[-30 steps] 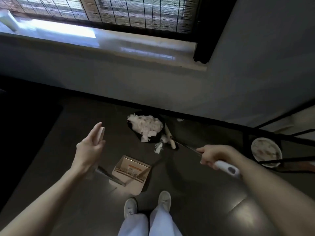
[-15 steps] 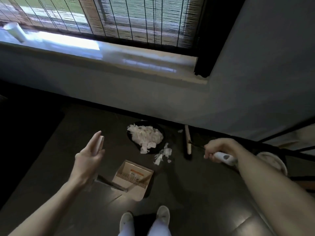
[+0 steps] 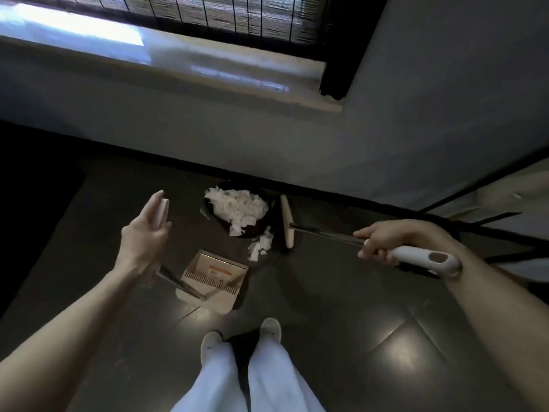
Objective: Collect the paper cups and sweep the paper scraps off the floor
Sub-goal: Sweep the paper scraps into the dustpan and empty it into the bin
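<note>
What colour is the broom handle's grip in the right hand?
White grip, seen best in the head view.

The left hand (image 3: 142, 236) holds the long handle of a tan dustpan (image 3: 214, 281) that sits on the dark floor (image 3: 356, 322). The right hand (image 3: 383, 242) grips the white end of a broom (image 3: 286, 221). The broom's head is down near the wall, just beside a black round bin (image 3: 256, 231). A big heap of white paper scraps (image 3: 237, 206) fills the bin. A few loose scraps (image 3: 261, 245) lie on the floor between the bin and the dustpan. Two white shoes (image 3: 270, 330) stand near the dustpan.
</note>
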Available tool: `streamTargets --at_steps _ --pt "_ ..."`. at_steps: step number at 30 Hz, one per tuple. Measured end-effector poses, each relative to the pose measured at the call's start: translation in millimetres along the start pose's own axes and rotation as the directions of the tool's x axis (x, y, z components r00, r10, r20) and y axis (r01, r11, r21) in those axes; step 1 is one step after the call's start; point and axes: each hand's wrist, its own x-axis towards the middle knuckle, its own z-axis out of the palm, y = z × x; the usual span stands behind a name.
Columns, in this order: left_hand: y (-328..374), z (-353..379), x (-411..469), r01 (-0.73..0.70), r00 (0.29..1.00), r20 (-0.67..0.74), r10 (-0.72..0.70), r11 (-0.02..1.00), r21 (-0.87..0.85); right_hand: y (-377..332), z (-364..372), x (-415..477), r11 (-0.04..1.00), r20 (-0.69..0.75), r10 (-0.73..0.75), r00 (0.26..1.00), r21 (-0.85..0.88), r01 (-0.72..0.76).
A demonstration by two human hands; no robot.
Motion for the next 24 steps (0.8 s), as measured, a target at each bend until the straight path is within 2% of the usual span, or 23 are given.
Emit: streamTargets --at_steps 3,6,8,10,12,16,19,21,24 --pt "-4 1 -4 0.008 1.0 -0.01 -0.008 1.0 0.017 -2 0 -12 1.0 -0.042 -0.02 0.999 -0.017 0.019" --pt "-9 -4 -13 0.028 0.998 -0.05 -0.027 0.999 0.024 -19 5 5 0.993 -0.068 -0.022 0.997 -0.115 0.014" --pt "-15 -10 -21 0.044 0.996 -0.075 -0.044 0.999 -0.008 -34 22 21 0.961 -0.082 -0.012 0.997 -0.278 -0.011" --pt "-24 -18 -28 0.056 0.994 -0.091 -0.058 0.998 -0.024 -46 49 34 0.861 -0.135 -0.031 0.99 -0.507 -0.042" --pt "-33 -29 -32 0.055 0.992 -0.111 -0.055 0.998 -0.007 -52 76 47 0.784 -0.142 -0.05 0.989 -0.619 -0.049" --pt "-49 -51 -31 0.072 0.987 -0.142 -0.072 0.997 -0.007 -54 107 61 0.868 -0.063 0.054 0.997 -0.491 -0.078" --pt "-57 -63 -32 0.049 0.988 -0.146 -0.057 0.997 -0.06 -39 123 56 0.918 -0.076 0.11 0.991 -0.374 -0.131" --pt "-64 -71 -31 0.035 0.991 -0.129 -0.04 0.999 -0.039 -26 139 50 0.956 -0.082 0.132 0.988 -0.254 -0.149" --pt "-77 -84 -24 -0.022 0.997 -0.077 0.019 0.999 -0.045 -9 160 34 0.97 -0.062 0.165 0.984 -0.172 -0.174"
